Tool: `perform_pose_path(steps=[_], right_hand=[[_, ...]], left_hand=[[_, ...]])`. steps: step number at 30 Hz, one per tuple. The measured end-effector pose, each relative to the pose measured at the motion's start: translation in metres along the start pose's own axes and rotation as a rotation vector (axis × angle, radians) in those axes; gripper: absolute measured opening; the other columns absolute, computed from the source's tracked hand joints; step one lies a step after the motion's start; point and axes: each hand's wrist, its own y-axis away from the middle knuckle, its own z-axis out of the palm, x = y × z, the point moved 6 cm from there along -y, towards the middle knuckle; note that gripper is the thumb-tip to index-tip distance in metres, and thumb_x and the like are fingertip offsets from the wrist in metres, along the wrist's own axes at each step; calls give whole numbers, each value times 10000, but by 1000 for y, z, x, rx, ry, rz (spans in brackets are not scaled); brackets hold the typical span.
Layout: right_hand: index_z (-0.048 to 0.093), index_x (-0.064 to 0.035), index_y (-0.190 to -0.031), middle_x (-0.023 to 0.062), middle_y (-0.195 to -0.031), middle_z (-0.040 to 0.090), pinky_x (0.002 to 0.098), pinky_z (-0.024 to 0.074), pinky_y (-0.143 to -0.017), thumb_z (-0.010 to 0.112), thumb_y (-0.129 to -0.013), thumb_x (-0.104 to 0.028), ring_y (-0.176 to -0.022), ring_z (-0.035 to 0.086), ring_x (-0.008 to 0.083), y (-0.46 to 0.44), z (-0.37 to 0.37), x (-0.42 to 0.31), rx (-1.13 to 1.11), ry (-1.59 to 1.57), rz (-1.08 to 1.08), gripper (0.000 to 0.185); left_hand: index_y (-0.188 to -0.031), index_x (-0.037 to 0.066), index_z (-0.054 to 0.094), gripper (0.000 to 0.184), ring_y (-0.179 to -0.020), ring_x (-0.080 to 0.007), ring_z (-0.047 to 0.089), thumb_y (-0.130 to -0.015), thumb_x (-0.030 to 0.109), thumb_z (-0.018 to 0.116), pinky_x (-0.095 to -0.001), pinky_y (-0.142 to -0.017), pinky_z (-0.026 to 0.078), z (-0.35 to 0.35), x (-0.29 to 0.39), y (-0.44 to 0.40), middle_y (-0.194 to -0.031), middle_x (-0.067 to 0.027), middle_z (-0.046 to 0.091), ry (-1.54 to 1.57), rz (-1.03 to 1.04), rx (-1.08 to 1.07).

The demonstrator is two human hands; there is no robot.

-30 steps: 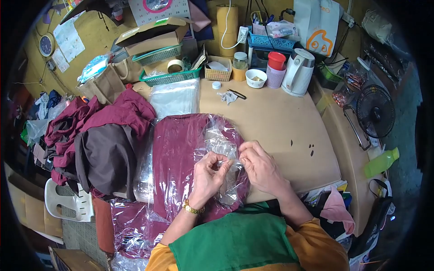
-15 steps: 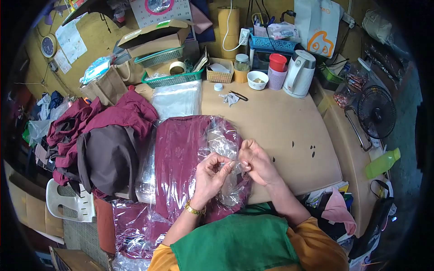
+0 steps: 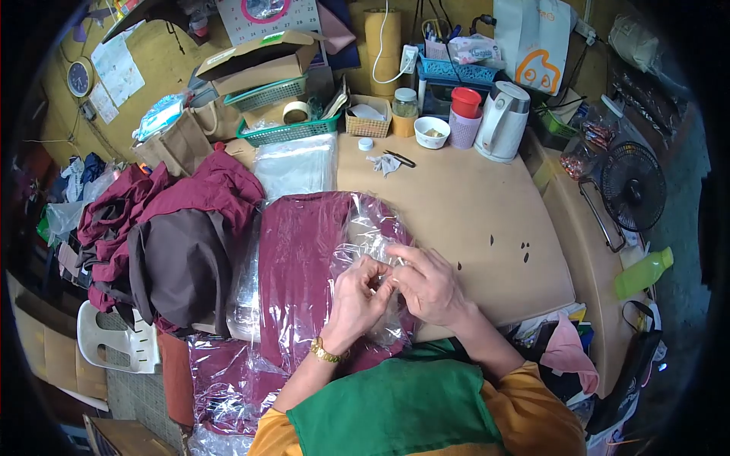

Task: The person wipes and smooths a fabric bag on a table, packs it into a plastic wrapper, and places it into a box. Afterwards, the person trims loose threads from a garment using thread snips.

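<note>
A folded maroon garment lies in a clear plastic bag on the table before me. Above the bag's right part, my left hand pinches clear plastic between thumb and fingers. My right hand meets it fingertip to fingertip, thumb and index finger pressed together and the other fingers bent over. Whatever small bit sits between the right fingertips is hidden. Crumpled clear film bunches up under both hands.
A heap of maroon and dark grey garments lies left. Behind are flat clear bags, small black-handled snips, a white bowl and a white kettle. A black fan stands right.
My right hand has turned over and come in against the left, its fingers now curled above the left fingertips. The left hand stays nearly in place. The garment has hardly moved.
</note>
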Motion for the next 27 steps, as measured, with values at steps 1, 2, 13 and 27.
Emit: perform_pose_path(steps=[1, 2, 13, 27], right_hand=[[589, -28, -891, 110, -932, 626, 363, 512, -690, 625, -886, -21, -786, 620, 294, 6, 8, 14, 31, -157, 114, 37], [583, -28, -902, 99, -908, 632, 355, 516, -662, 632, -888, -28, -755, 626, 281, 10, 15, 25, 60, -315, 225, 51], [710, 17, -970, 108, -853, 619, 341, 528, -635, 739, -821, -13, -711, 641, 242, 8, 5, 15, -7, -317, 259, 155], [616, 18, -864, 104, -813, 570, 337, 483, -646, 615, -906, -28, -692, 580, 255, 19, 19, 38, -69, -419, 353, 62]], left_hand=[[-889, -1, 695, 137, -633, -259, 594, -777, 44, 761, -342, -580, 466, -2, 3, -1, -761, -135, 598, -17, -37, -7], [-889, -1, 695, 137, -633, -259, 594, -777, 44, 761, -342, -580, 466, -2, 4, 0, -761, -135, 598, -19, -35, -6], [-894, -30, 689, 90, -671, -208, 606, -815, 3, 719, -306, -600, 480, -5, -7, 5, -796, -114, 617, 141, -34, 1], [-962, -14, 554, 233, -681, -165, 626, -792, 14, 712, -290, -641, 513, 2, -9, 9, -809, -96, 601, 146, -89, 56]])
